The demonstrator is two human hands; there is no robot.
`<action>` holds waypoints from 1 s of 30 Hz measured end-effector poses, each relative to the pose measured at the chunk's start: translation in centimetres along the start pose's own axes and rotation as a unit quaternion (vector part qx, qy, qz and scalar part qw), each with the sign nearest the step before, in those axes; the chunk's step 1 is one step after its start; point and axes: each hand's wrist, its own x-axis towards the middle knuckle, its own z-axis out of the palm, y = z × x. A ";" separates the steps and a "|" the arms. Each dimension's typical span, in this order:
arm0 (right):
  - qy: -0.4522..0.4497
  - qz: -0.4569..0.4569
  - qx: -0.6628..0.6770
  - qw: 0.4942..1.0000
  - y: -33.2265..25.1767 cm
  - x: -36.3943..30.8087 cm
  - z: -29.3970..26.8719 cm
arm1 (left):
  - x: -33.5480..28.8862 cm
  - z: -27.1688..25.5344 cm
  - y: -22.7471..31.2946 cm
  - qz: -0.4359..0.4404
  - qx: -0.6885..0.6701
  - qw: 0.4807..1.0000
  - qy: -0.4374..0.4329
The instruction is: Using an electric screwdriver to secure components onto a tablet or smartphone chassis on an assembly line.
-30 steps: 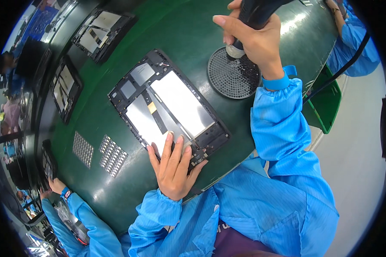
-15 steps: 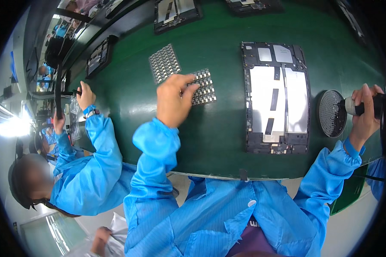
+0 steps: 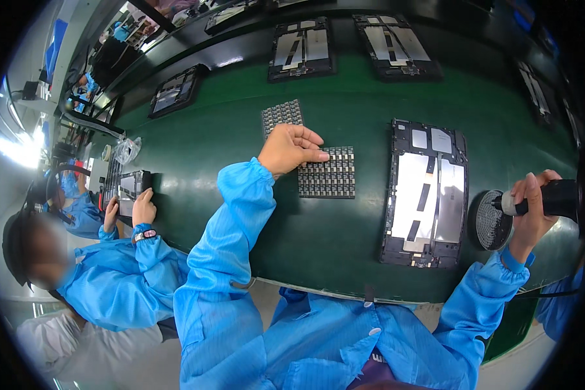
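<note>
My left hand is closed, thumb and fingertips together at the upper left of a sheet of small metallic parts. Whatever those fingertips pinch is too small to make out. Behind the hand lies a second, similar sheet, partly covered by it. At the right, my right hand wraps round a black electric screwdriver with a pale collar. Its tip points left, over a round dish with a dimpled grey face. Between my hands lies an opened tablet, with silver battery panels and black strips in a black frame.
More opened tablets lie along the far side of the green table, and another at the far left. On my left, a co-worker in a blue smock holds a dark device. A clear plastic bag lies beyond.
The view has shifted, so the table sits lower in it. My left fingertips have moved to the sheet's upper corner. The co-worker's hands have come down and now hold a device.
</note>
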 end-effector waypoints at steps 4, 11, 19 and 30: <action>-0.010 0.009 -0.005 1.000 -0.8 -0.2 1.4 | -0.1 1.7 -1.4 0.126 0.213 0.966 0.078; -0.082 -0.009 0.063 0.995 -2.2 -0.2 7.3 | -2.4 3.9 -0.3 0.224 0.165 0.945 0.171; -0.170 -0.033 0.049 0.984 -1.5 -0.3 12.2 | -0.3 9.0 2.0 0.109 -0.084 0.987 -0.085; -0.195 -0.007 0.103 0.975 1.0 -1.2 15.7 | 2.6 10.8 -0.6 0.171 -0.039 0.983 -0.049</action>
